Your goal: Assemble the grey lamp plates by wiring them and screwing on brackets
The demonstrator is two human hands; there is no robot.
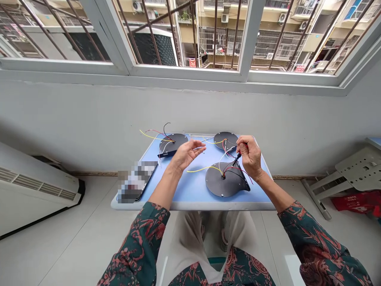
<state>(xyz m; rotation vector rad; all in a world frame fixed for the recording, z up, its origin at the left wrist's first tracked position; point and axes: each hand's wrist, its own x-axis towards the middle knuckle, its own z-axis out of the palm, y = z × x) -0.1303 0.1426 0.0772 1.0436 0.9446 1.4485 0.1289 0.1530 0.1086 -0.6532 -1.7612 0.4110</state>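
Three dark round discs with coloured wires lie on a small blue table (190,190): one near me (224,182), one at the far left (172,143), one at the far right (225,140). My right hand (250,155) is closed on a slim black tool with a red handle (237,158), its tip pointing down at the near disc's wires. My left hand (187,153) hovers palm-up over the table's middle, fingers loosely curled around something small I cannot make out. A yellow wire (202,169) runs from the near disc toward it.
A blurred flat object (137,180) lies on the table's left edge. A white appliance (32,186) stands on the floor at the left. At the right are a pale folded rack (348,169) and a red bag (357,200). A wall and barred window are ahead.
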